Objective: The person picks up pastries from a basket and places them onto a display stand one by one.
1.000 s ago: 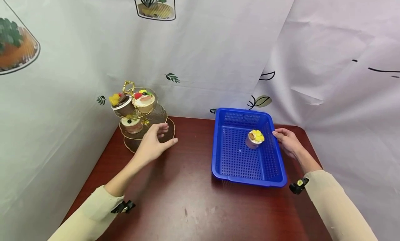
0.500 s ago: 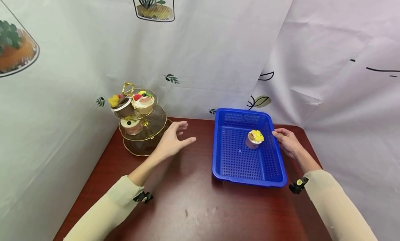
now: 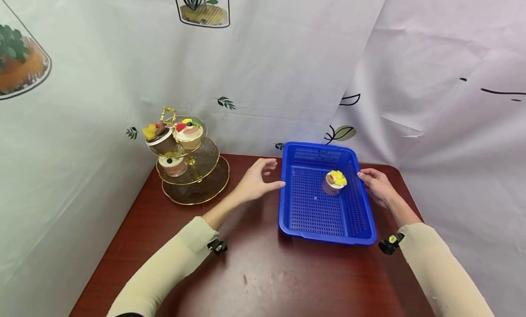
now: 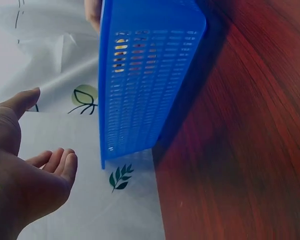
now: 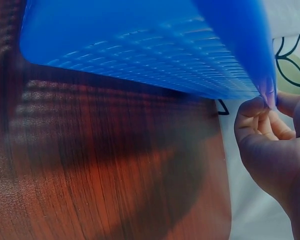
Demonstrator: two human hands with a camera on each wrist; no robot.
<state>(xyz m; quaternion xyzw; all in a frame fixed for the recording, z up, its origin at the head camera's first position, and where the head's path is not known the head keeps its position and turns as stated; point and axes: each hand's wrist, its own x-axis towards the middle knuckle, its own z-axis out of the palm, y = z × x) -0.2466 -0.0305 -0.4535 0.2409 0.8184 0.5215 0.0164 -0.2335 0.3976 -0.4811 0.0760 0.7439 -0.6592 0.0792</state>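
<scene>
A blue plastic basket [image 3: 316, 216] stands on the right half of the table, with one cupcake [image 3: 334, 182] topped in yellow inside it. My right hand [image 3: 379, 187] pinches the basket's right rim between thumb and fingers, as the right wrist view also shows. Just outside the left rim is my left hand [image 3: 256, 180], thumb and fingers spread apart with nothing between them. In the left wrist view a gap separates this left hand [image 4: 35, 165] from the basket's perforated side [image 4: 140, 90].
A three-tier gold-rimmed stand [image 3: 193, 189] is at the back left. Its top tier bears two cupcakes, one chocolate [image 3: 164, 143] and one cream-topped [image 3: 189, 136]; another dessert cup [image 3: 174, 167] sits on the middle tier. White printed cloth [image 3: 267, 70] hangs behind the dark red table [image 3: 255, 271].
My left hand has moved right, away from the tiered stand to the basket's left side, staying spread. The right hand and basket have hardly moved.
</scene>
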